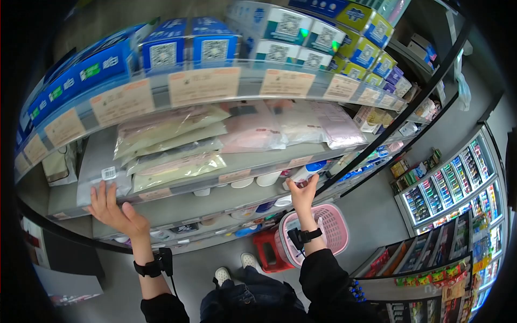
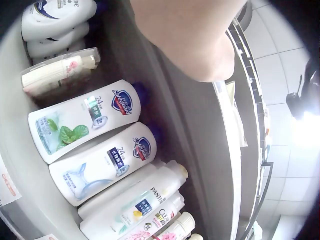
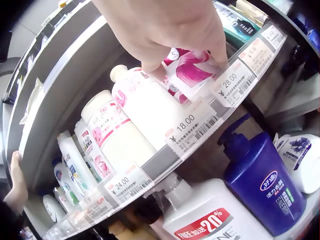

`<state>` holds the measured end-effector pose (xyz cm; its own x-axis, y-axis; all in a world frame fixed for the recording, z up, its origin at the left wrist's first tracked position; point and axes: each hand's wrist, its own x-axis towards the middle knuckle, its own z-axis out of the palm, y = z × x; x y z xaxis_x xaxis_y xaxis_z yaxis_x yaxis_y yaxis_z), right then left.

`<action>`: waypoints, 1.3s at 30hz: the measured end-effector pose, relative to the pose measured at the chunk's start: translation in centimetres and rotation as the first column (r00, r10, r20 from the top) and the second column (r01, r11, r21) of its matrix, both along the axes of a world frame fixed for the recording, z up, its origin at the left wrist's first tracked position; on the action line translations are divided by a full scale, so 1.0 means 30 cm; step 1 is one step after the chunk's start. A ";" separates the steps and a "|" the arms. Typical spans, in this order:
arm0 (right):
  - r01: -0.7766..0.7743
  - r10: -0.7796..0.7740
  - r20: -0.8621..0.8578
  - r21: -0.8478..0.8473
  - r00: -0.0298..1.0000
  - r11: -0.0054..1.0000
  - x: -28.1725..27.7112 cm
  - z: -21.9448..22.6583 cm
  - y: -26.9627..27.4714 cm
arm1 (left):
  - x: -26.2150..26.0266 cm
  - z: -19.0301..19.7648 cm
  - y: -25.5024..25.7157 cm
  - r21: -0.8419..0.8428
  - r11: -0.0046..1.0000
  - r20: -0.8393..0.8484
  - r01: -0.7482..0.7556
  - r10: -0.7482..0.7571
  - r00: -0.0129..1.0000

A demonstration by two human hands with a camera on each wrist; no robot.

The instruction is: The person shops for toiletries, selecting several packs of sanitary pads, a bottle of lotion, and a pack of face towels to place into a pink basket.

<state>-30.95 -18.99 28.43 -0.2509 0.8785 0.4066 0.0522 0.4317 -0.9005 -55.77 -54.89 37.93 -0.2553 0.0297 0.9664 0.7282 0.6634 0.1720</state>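
My left hand (image 1: 118, 212) rests with extended fingers on the front edge of a shelf, its fingertips at a flat grey plastic-wrapped package (image 1: 102, 175). In the left wrist view this hand (image 2: 195, 40) shows only in part, above a lower shelf of bottles. My right hand (image 1: 302, 196) reaches to that lower shelf. The right wrist view shows the right hand (image 3: 175, 30) from behind, its thumb and fingers on either side of a pink-and-white pack (image 3: 190, 75), gripping it. Beside the pack stands a white bottle with pink flowers (image 3: 145, 102).
Blue boxes (image 1: 191, 43) line the upper shelf, above several bagged garments (image 1: 177, 140). Safeguard bottles (image 2: 87, 120) stand on the lower shelf. Below the right hand is a pump bottle (image 3: 262, 185). A pink basket (image 1: 339, 229) stands on the floor by a red stool-like object (image 1: 264, 250).
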 end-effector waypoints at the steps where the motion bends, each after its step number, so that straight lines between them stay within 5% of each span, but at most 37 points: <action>1: 0.008 -0.008 -0.007 0.001 1.000 1.000 0.012 -0.010 0.019 | 0.000 0.000 0.005 0.001 1.000 -0.007 0.008 -0.008 1.000; 5: -0.066 0.044 -0.142 -0.156 0.989 0.986 0.095 -0.024 0.050 | -0.021 -0.014 0.014 0.019 0.999 -0.047 -0.029 0.030 0.998; 7: -0.276 0.173 -0.396 -0.222 0.902 0.935 0.164 0.028 0.010 | -0.026 -0.019 0.011 0.015 0.998 -0.059 -0.054 0.054 0.997; 9: -0.301 0.183 -0.371 -0.291 0.911 0.908 0.267 0.038 0.001 | -0.034 -0.018 0.013 0.008 0.998 -0.064 -0.065 0.065 0.996; 12: -0.219 0.147 -0.215 -0.367 0.966 0.904 0.423 -0.019 0.008 | -0.049 -0.016 0.016 0.025 0.998 -0.139 -0.055 0.058 0.989; 14: -0.003 0.089 0.402 -0.209 0.911 0.978 0.510 -0.105 0.018 | -0.057 -0.014 0.019 0.027 0.999 -0.161 -0.039 0.043 0.986; 15: 0.001 0.087 0.401 -0.213 0.912 0.977 0.544 -0.166 0.013 | -0.059 -0.012 0.024 0.035 0.999 -0.185 -0.029 0.035 0.982; 17: 0.248 0.069 0.742 -0.308 0.667 0.918 0.612 -0.334 0.005 | -0.064 -0.012 0.031 0.032 0.998 -0.206 -0.051 0.057 0.977; 20: 0.275 0.239 0.809 -0.436 0.537 0.857 0.718 -0.635 0.013 | -0.076 -0.017 0.030 0.039 0.998 -0.240 -0.040 0.048 0.970; 22: 0.229 0.164 0.915 -0.260 0.369 0.938 0.716 -0.692 -0.022 | -0.073 -0.013 0.032 0.045 0.998 -0.238 -0.045 0.054 0.970; 27: 0.111 0.314 0.882 -0.372 0.351 0.922 0.723 -0.832 0.010 | -0.067 -0.010 0.036 0.042 0.998 -0.234 -0.053 0.061 0.970; 30: -0.086 0.336 0.811 -0.338 0.479 0.937 0.707 -0.841 0.021 | -0.065 -0.010 0.035 0.037 0.998 -0.235 -0.052 0.059 0.970; 33: -0.039 0.301 0.799 -0.330 0.520 0.943 0.700 -0.956 0.061 | -0.061 -0.008 0.032 0.027 0.998 -0.230 -0.062 0.067 0.971; 35: 0.012 0.309 0.804 -0.365 0.508 0.931 0.635 -0.862 0.077 | -0.062 -0.009 0.032 0.022 0.998 -0.226 -0.066 0.069 0.972; 39: -0.082 0.272 0.705 -0.291 0.655 0.953 0.514 -0.676 0.105 | -0.067 -0.015 0.026 0.031 0.998 -0.221 -0.051 0.057 0.974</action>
<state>-15.53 -15.84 8.16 -0.5420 0.8231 -0.1697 0.6747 0.3058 -0.6718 -57.78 -54.11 37.47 -0.0349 -0.0031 0.9994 0.7135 0.7001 0.0271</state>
